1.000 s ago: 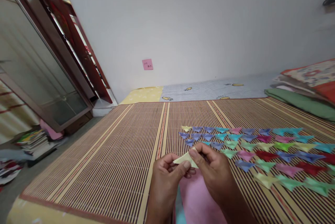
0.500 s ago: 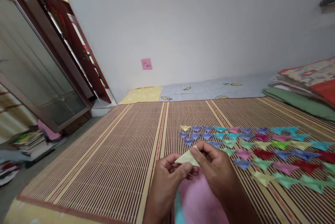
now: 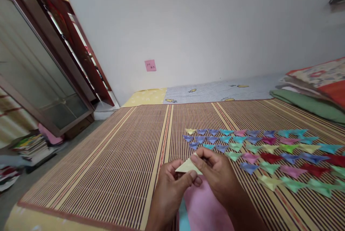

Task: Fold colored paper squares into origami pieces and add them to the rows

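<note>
A pale yellow piece of paper point(image 3: 185, 166), folded into a triangle, is held between both hands above the mat. My left hand point(image 3: 176, 184) pinches its lower left part, with the thumb along the bottom edge. The thumb and fingers of my right hand point(image 3: 215, 170) grip it near the upper right. Beneath the hands lies a pink sheet point(image 3: 206, 205), beside a light blue sheet point(image 3: 184, 216). To the right, several small folded paper pieces point(image 3: 289, 148) in blue, green, red, pink and yellow lie in rows.
A striped bamboo mat point(image 3: 107, 162) covers the bed. Folded bedding with a green layer point(image 3: 307, 105) is stacked at the right. A pink note point(image 3: 150, 65) sticks to the white wall. Books point(image 3: 31, 144) are piled at the far left by a glass-panelled door point(image 3: 40, 58).
Both hands have shifted the yellow paper slightly left and down. My right thumb has slid a little along its upper edge, and the triangle's face shows more flatly.
</note>
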The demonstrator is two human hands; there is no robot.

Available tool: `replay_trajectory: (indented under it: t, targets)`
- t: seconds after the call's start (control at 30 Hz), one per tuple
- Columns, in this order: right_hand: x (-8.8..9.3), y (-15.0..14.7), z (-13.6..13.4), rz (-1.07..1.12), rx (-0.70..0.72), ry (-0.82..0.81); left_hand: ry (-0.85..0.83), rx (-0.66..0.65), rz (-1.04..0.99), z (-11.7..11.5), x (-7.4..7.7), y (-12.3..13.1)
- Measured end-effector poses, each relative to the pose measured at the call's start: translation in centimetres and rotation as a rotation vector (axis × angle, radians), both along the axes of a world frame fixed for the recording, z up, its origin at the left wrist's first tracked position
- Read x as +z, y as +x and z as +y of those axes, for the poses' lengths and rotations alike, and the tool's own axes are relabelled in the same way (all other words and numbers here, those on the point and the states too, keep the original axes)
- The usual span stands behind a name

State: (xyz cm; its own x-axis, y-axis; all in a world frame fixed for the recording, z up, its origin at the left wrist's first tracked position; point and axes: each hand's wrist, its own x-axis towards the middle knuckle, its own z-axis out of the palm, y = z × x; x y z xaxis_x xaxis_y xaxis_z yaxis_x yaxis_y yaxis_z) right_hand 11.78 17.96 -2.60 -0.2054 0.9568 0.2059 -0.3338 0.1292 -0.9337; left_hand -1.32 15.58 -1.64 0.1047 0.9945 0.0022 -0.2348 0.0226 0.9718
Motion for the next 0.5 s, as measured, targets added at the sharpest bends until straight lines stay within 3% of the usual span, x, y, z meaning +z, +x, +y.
replay_trajectory:
  t: [0.2, 0.37, 0.5]
  targets:
    - [-0.2, 0.1, 0.1, 0.036, 0.049, -0.016, 0.070, -0.109, 0.038, -0.1, -0.3, -0.7]
    - [0.0, 0.8, 0.2, -0.100, -0.088, 0.042, 0.138, -0.198, 0.084, 0.2, -0.7, -1.7]
    - [0.2, 0.8, 0.1, -0.223, -0.088, 0.092, 0.124, -0.150, 0.080, 0.5, -0.6, -2.1]
